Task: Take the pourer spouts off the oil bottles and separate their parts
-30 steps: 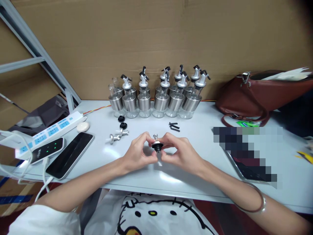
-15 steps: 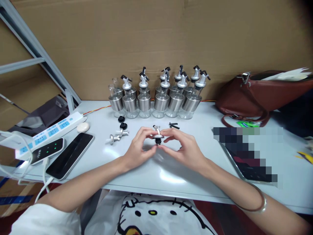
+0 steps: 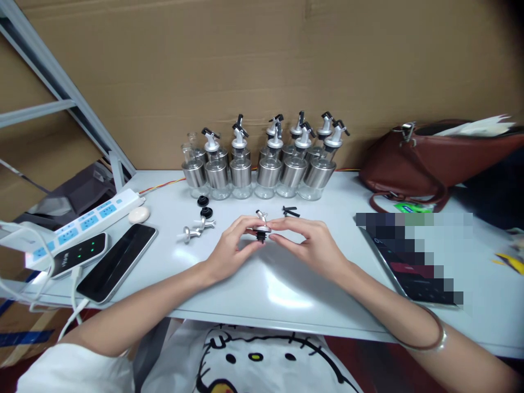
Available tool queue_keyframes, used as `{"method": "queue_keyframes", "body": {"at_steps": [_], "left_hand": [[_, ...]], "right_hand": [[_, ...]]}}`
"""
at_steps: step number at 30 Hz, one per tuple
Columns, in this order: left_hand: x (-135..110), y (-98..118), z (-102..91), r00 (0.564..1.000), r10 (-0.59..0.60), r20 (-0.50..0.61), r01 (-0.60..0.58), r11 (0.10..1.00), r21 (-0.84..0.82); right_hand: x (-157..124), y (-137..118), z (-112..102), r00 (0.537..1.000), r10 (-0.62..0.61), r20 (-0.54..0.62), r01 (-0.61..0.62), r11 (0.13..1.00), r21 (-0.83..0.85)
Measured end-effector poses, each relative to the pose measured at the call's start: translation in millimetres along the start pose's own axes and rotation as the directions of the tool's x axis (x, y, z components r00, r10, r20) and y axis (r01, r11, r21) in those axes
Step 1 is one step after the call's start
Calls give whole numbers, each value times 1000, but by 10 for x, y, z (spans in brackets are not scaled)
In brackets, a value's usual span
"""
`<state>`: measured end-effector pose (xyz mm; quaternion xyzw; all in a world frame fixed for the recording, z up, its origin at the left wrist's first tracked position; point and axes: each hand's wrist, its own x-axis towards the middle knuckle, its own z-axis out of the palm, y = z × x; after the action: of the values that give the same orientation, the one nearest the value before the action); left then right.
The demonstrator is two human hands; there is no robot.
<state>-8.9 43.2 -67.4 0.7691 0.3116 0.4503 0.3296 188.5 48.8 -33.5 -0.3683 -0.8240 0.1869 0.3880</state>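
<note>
Pourer (image 3: 261, 234) sits within the pinching left hand (image 3: 232, 244); the right hand's (image 3: 319, 244) grip I cannot tell.

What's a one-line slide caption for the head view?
Left hand holding a silver-and-black pourer, right hand close beside it, in front of steel-banded glass bottles on a pale table.

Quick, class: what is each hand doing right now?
Left hand: closed, holding the pourer.
Right hand: fingers curved at the pourer; whether gripping cannot be told.
</note>
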Motion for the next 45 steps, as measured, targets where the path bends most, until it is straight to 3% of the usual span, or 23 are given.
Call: {"method": "queue_keyframes", "body": {"at_steps": [3, 6, 9, 12, 20, 29, 37, 42, 45], "left_hand": [[6, 18, -6, 998, -54, -14, 55, 996, 65], [15, 29, -19, 994, -100, -34, 104, 986, 131], [16, 27, -25, 994, -109, -21, 111, 987, 120], [14, 20, -24, 996, -83, -14, 84, 989, 118], [20, 27, -26, 997, -76, 23, 74, 992, 105], [20, 30, -20, 995, -90, 37, 86, 990, 108], [14, 37, -25, 995, -95, 42, 90, 989, 117], [19, 40, -33, 997, -54, 53, 47, 990, 130], [21, 40, -33, 997, -38, 62, 29, 989, 146]], "right_hand": [[60, 63, -123, 989, 141, 37, -133, 977, -164], [112, 222, -253, 951, 310, 7, -284, 878, -386], [131, 381, -321, 913, 407, 13, -325, 749, -577], [137, 424, -322, 885, 463, 42, -326, 684, -652], [149, 361, -277, 845, 522, 111, -308, 646, -699], [118, 424, -241, 815, 557, 162, -334, 679, -654], [131, 396, -210, 793, 592, 144, -388, 673, -629], [111, 391, -198, 794, 595, 129, -399, 669, -627], [118, 368, -211, 821, 561, 108, -442, 743, -502]]}}
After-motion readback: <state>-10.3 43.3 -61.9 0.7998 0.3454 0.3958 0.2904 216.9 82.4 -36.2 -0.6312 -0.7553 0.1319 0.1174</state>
